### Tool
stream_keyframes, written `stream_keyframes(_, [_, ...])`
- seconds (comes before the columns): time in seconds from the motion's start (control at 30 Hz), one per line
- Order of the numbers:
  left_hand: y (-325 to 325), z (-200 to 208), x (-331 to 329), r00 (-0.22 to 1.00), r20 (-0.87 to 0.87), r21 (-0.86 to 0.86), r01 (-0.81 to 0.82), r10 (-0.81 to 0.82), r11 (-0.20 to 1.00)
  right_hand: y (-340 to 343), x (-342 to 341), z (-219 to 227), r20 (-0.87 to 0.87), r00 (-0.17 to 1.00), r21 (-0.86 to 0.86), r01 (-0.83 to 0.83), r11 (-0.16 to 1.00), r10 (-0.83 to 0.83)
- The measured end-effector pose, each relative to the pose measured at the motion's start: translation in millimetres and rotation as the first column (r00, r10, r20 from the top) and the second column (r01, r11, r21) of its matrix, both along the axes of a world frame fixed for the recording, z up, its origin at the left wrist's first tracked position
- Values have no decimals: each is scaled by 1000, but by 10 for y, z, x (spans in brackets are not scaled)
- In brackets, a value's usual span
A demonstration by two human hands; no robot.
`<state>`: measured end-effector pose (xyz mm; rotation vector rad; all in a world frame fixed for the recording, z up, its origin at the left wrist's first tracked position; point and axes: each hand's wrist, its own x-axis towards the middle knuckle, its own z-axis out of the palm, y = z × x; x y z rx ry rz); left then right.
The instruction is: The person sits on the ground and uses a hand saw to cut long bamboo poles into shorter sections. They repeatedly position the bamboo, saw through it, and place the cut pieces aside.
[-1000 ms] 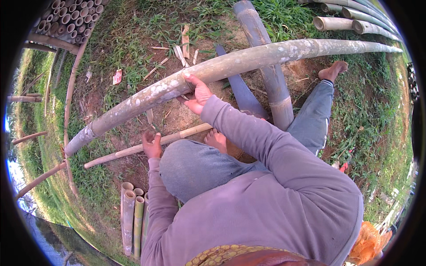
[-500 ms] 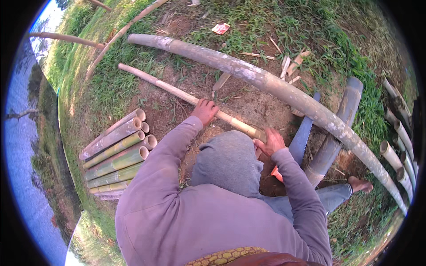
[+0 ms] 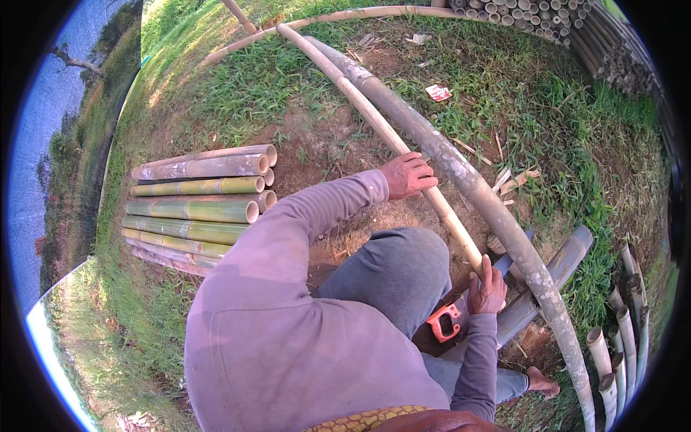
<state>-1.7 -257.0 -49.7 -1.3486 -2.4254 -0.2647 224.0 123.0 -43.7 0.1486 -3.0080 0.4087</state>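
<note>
A slender, pale bamboo pole (image 3: 360, 105) slants from the far left down to a spot beside my raised knee. My left hand (image 3: 408, 176) is closed over the middle of it, the fingers lying across the top. At the pole's near end my right hand (image 3: 488, 289) wraps round it, partly hiding that end. Just below the right hand lies a handsaw with an orange handle (image 3: 444, 322); hand and pole cover part of its blade. A thicker, grey-mottled bamboo pole (image 3: 471, 180) runs alongside, to the right of the held one.
Cut bamboo lengths (image 3: 205, 209) lie stacked at the left. A short, thick bamboo piece (image 3: 554, 277) sits under the long mottled pole at the right. More cut ends (image 3: 599, 349) stand at the lower right. A big bamboo pile (image 3: 529, 16) fills the far right; wood chips (image 3: 515, 180) litter the grass.
Both hands, still on the slender pole, have swung it to a steeper slant, its far end now near the mottled pole's far end. The view has shifted, showing the far pile.
</note>
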Motion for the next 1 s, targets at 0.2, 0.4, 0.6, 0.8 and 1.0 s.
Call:
stream_keyframes(0.2, [385,217,-346,981,186,-138,-23,49,990,234,-196,101,14,998,-57,69,996,-68])
stream_keyframes(0.4, [97,61,-626,931,303,-201,-144,201,969,-100,-674,62,-80,996,-29,35,999,-37])
stream_keyframes(0.6, [-246,57,-770,909,287,-244,-237,303,941,-388,-1085,121,-80,997,-38,-23,999,20])
stream_keyframes(0.8, [-260,74,-847,912,286,-235,-229,292,945,-384,-1180,208,-40,999,17,-1,1000,2])
stream_keyframes(1.0, [-79,-22,-820,928,285,-158,-201,240,967,-169,-1133,141,-8,1000,-58,8,998,-8])
